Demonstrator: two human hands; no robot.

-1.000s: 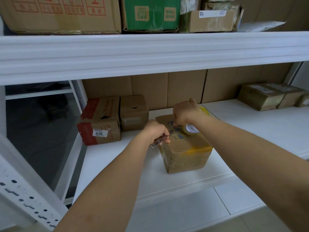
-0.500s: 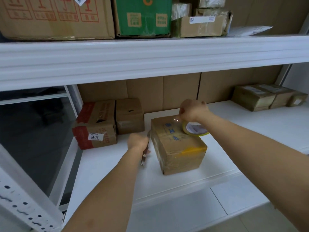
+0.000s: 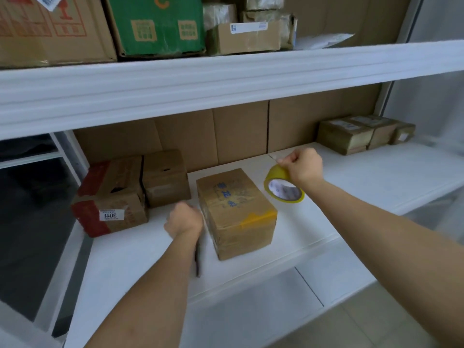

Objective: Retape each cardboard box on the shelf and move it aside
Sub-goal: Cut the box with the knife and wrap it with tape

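A small brown cardboard box with blue printing and a strip of yellow tape on its front corner stands on the white shelf. My left hand is at the box's left side, gripping a thin metal cutter that points down toward me. My right hand is to the right of the box, above the shelf, holding a yellow tape roll and pinching a short pulled end of tape.
Two boxes sit at the left back: one with red print and a 3011 label, one plain brown. Several taped boxes stand at the back right. The upper shelf holds large cartons and overhangs.
My right hand lifted the tape roll off the box top and moved it right. My left hand with the cutter dropped from the box top to its left side.
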